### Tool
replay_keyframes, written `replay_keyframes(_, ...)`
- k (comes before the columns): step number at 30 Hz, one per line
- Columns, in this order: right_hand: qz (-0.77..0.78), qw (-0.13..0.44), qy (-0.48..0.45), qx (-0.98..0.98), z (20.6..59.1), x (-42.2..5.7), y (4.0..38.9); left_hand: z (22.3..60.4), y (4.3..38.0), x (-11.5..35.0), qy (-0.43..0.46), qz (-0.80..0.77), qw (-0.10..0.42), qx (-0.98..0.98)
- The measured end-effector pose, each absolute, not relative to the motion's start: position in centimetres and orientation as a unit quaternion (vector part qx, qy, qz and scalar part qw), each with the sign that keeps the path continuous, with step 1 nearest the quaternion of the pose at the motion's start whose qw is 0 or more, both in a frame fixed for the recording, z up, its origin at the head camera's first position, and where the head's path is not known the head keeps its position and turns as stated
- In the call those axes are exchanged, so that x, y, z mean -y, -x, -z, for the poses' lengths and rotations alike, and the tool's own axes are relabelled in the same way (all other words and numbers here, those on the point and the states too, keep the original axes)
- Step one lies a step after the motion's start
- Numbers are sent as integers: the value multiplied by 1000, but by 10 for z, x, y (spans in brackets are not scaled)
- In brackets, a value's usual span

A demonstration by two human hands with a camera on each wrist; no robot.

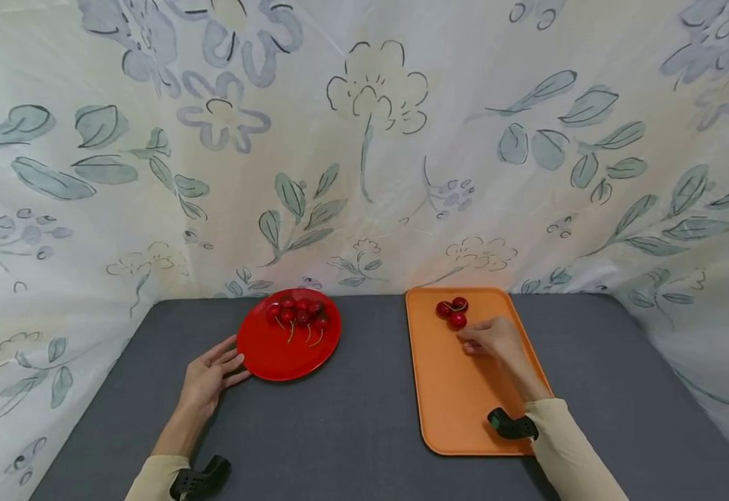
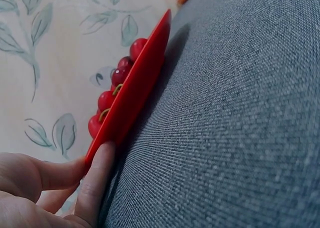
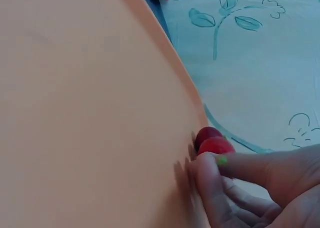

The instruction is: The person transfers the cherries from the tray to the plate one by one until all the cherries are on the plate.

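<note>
On the left stands a round red plate (image 1: 283, 358), with several dark red cherries (image 1: 302, 316) with stems grouped on its far half. My left hand (image 1: 209, 376) grips the plate's near-left rim, thumb above and a finger underneath in the left wrist view. Three cherries (image 1: 443, 309) lie close together near the far end of an orange tray (image 1: 458, 396). Over that tray, my right hand (image 1: 494, 339) pinches the stem of the nearest cherry (image 1: 457, 320); a bit of green shows at the fingertips in the right wrist view. That cherry seems to rest on the tray.
A dark grey table (image 1: 364, 417) lies under both plate and tray. Behind it hangs a pale floral curtain (image 1: 364, 139), close to the far edges of plate and tray. Black wrist cameras (image 1: 511, 424) sit on both sleeves.
</note>
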State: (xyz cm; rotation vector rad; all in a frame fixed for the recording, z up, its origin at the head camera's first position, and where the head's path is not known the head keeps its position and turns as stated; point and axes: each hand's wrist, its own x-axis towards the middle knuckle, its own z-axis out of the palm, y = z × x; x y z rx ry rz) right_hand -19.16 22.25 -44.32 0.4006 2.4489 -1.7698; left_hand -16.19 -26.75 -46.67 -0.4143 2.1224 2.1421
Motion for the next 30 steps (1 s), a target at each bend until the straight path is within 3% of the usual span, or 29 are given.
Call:
replay_keyframes(17,594,65,-118,-793,439,-221,188,467,161,267,138,-704,45,-696)
replay_keyframes(30,656,75,-75,-748,431,-180,193,467,162,266,138,-709,45,-690)
